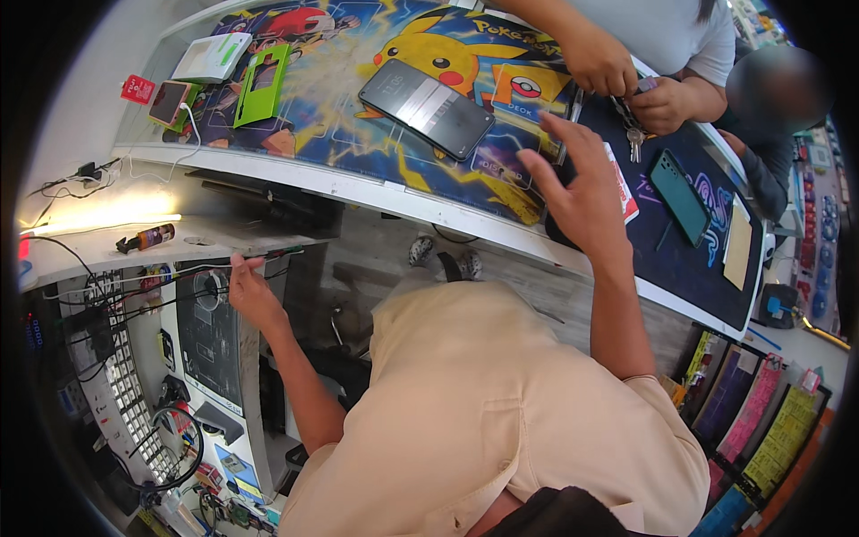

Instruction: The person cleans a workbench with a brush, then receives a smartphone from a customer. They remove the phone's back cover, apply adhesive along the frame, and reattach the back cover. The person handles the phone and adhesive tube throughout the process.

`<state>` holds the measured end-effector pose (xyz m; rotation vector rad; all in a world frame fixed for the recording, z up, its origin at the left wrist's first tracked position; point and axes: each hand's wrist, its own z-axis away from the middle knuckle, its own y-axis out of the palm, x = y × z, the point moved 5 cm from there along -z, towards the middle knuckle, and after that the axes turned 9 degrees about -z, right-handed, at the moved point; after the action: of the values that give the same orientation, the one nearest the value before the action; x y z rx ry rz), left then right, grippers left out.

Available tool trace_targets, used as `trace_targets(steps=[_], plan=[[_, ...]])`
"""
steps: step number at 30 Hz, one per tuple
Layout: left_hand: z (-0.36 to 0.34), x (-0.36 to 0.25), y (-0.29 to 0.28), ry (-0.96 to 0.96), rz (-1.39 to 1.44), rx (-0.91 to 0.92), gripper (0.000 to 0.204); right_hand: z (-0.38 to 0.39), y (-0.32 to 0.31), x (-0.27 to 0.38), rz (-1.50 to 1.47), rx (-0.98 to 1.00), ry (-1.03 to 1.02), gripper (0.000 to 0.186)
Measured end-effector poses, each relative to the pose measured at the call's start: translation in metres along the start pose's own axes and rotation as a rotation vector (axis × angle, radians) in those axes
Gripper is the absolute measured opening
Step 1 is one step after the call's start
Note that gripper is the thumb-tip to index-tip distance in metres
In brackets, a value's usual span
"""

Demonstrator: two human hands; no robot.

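This looks like a small phone shop. On the counter (447,215) lie a dark phone (427,109), a teal phone (680,197) and a small plugged-in phone (168,103). Another person (671,40) is across it, colourful packets (752,412) fill racks at lower right, and cables (92,313) tangle at left.

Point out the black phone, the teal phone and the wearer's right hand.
Black phone (427,110): head view, middle of its screen.
Teal phone (680,198): head view, middle of its back.
Right hand (585,190): head view, middle of the hand.
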<state>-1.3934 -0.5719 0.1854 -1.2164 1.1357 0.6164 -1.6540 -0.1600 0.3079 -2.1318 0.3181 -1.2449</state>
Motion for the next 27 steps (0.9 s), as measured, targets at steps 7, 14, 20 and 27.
trace_targets(steps=[7,14,20,27], plan=[[0.028,-0.035,0.016,0.219,0.179,0.061,0.047,-0.038,0.07,0.025,0.138,0.202,-0.233,0.083],[0.005,-0.099,0.065,0.45,0.278,0.342,0.046,-0.068,0.101,0.029,0.175,0.223,-0.09,0.088],[-0.053,-0.134,0.095,0.599,0.405,0.539,0.049,-0.078,0.11,0.036,0.181,0.225,0.01,0.091],[-0.091,-0.147,0.12,0.625,0.497,0.715,0.052,-0.085,0.115,0.048,0.22,0.241,0.129,0.096]])
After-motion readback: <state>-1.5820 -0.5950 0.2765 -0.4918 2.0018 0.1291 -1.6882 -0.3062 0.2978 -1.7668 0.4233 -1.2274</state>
